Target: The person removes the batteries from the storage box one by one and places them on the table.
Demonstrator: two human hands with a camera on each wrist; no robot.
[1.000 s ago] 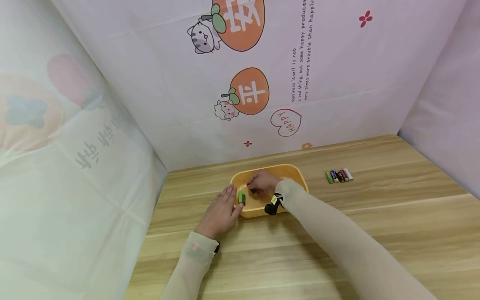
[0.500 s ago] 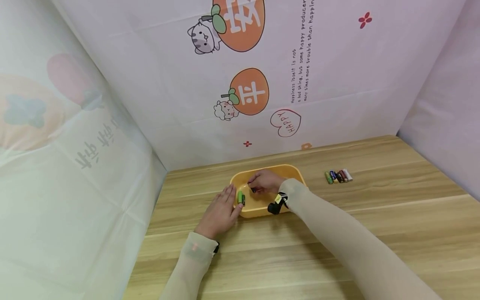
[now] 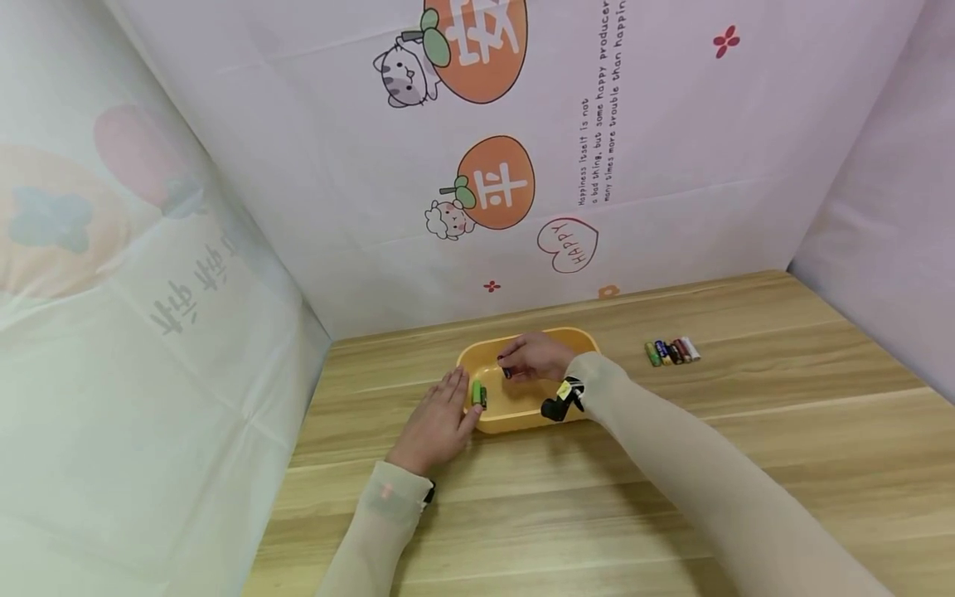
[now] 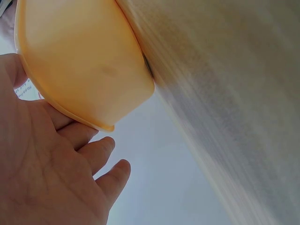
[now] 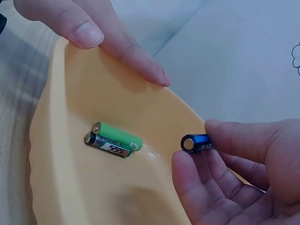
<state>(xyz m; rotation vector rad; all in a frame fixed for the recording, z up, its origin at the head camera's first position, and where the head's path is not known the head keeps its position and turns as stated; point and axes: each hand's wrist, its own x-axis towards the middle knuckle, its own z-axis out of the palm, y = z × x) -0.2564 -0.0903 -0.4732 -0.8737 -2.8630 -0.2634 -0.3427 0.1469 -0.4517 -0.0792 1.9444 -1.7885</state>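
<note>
my right grip (image 3: 537, 355) pinches a blue battery (image 5: 196, 143) over the tray (image 3: 515, 424); my left grip (image 3: 433, 424), unclenched, touches its left end; two more batteries (image 5: 118, 137) lie inside.

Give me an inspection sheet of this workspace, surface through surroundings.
Surface: wood-grain table.
Job's things: yellow tub; inside it, a green battery and a slimmer 555 battery side by side; a row of batteries on the table, right of the tub.
Clutter: nothing seen.
Hands: left hand touches the tub's rim; right hand pinches a blue battery.
Cables: nothing seen.
Surroundings: white printed sheet behind the table.
</note>
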